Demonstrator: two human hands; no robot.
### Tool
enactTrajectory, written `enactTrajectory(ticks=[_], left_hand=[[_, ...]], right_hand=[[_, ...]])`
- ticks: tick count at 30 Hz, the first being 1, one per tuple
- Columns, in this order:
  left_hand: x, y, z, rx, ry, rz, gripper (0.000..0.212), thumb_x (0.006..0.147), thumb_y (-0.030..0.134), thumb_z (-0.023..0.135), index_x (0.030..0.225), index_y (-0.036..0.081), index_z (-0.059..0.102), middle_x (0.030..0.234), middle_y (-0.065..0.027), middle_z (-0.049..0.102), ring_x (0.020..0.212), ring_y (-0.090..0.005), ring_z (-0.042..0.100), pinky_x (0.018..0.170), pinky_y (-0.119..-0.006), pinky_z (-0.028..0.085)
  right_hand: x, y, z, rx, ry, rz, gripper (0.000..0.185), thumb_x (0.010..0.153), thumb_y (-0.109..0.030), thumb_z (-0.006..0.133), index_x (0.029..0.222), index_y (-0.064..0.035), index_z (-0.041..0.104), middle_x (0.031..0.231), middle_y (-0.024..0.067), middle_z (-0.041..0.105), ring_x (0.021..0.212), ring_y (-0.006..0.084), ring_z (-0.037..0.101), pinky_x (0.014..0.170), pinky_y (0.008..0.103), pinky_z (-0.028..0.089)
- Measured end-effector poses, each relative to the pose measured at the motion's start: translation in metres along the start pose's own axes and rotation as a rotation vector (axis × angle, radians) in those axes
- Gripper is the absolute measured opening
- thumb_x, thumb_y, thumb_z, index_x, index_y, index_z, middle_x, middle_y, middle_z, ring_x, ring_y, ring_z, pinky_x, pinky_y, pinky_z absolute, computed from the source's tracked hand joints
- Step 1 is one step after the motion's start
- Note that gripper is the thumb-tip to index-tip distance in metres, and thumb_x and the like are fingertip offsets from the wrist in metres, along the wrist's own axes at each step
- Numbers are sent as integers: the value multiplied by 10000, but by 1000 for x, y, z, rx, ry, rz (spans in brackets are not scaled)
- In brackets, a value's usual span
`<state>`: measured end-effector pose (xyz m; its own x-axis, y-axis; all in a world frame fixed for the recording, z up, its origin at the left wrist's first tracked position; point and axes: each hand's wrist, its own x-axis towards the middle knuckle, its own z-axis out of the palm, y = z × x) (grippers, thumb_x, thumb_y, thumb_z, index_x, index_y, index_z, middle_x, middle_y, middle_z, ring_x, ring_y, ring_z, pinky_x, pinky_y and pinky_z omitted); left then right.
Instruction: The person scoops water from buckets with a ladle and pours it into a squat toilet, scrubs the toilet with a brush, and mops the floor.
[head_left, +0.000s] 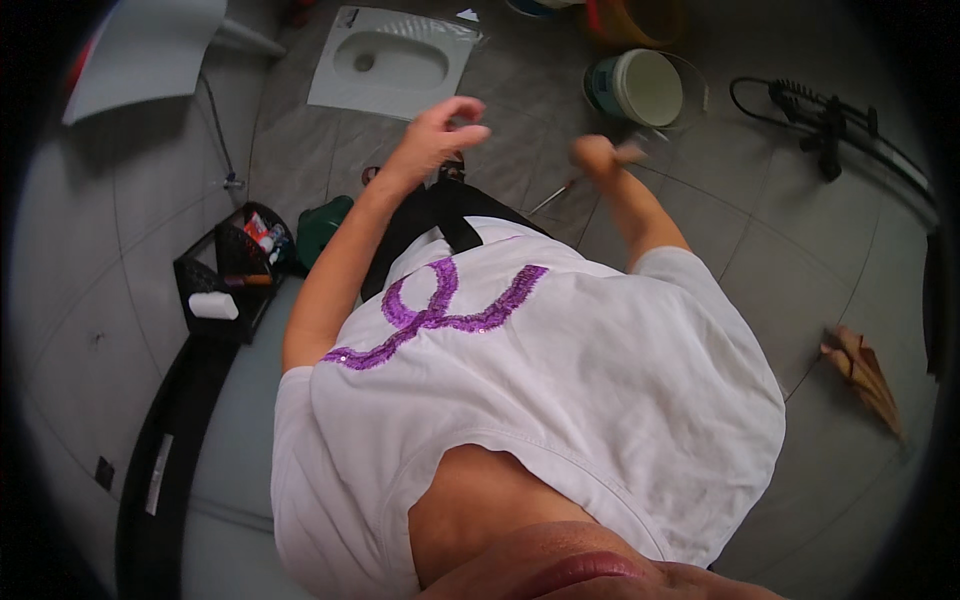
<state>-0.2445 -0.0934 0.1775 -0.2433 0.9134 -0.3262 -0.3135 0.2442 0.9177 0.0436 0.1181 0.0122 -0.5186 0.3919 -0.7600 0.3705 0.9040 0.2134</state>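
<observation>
My left hand (448, 133) is raised in front of me, thumb and fingers curled apart, holding nothing. Beyond it, a white ceramic squat toilet pan (391, 66) lies in the grey tiled floor, with clear film along its edge. My right hand (595, 156), blurred by motion, grips the light handle of a small hand tool (631, 154). The tool's far end is too blurred to identify. Just past that hand is a tilted white-rimmed plastic bucket (652, 88) with a wire handle. A thin tool with a pale shaft (551, 197) appears below my right hand.
A black corner rack (232, 277) with toiletries stands at left beside a green plastic object (322, 229). A white curved fixture (150, 52) juts in above. An orange-yellow bucket (649, 19), a black coiled hose (791, 97) and a crumpled brown piece (862, 375) are also in view.
</observation>
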Motion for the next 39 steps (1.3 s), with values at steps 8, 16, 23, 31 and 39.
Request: enactTrajectory(ticks=[8, 16, 23, 31, 39], left_hand=[[3, 8, 55, 99, -423, -49, 314, 745, 180, 596, 1011, 33, 519, 936, -50, 544, 646, -66, 510, 607, -186, 417], [3, 11, 56, -28, -232, -88, 175, 766, 138, 548, 890, 15, 533, 954, -65, 545, 619, -77, 505, 559, -197, 426], [-4, 23, 69, -4, -245, -63, 183, 750, 119, 534, 886, -2, 536, 934, -71, 549, 622, -81, 509, 567, -203, 428], [-43, 32, 36, 99, -49, -68, 219, 750, 91, 507, 936, -15, 554, 897, -73, 567, 632, -95, 536, 575, -199, 436], [-123, 94, -21, 295, 334, 118, 203, 752, 86, 478, 905, -36, 531, 1015, -188, 532, 603, -131, 542, 581, -229, 449]], right_hand=[[-3, -158, -68, 784, -61, -236, 357, 736, -257, 510, 1054, -99, 546, 1052, 135, 532, 952, 318, 521, 771, 469, 422], [-63, -111, 5, 1035, -21, 562, 428, 662, -330, 567, 1015, -90, 531, 966, 145, 570, 905, 306, 539, 760, 383, 429], [-35, -86, -5, 1103, 244, 333, 311, 678, -285, 559, 905, -72, 572, 910, 175, 572, 851, 338, 546, 726, 421, 433], [-25, -128, -62, 993, 79, 262, 261, 701, -261, 540, 847, -58, 615, 875, 149, 595, 846, 294, 571, 711, 386, 457], [9, -209, -194, 1003, 330, -103, 226, 650, -243, 561, 767, -60, 623, 775, 163, 601, 766, 296, 588, 648, 374, 475]])
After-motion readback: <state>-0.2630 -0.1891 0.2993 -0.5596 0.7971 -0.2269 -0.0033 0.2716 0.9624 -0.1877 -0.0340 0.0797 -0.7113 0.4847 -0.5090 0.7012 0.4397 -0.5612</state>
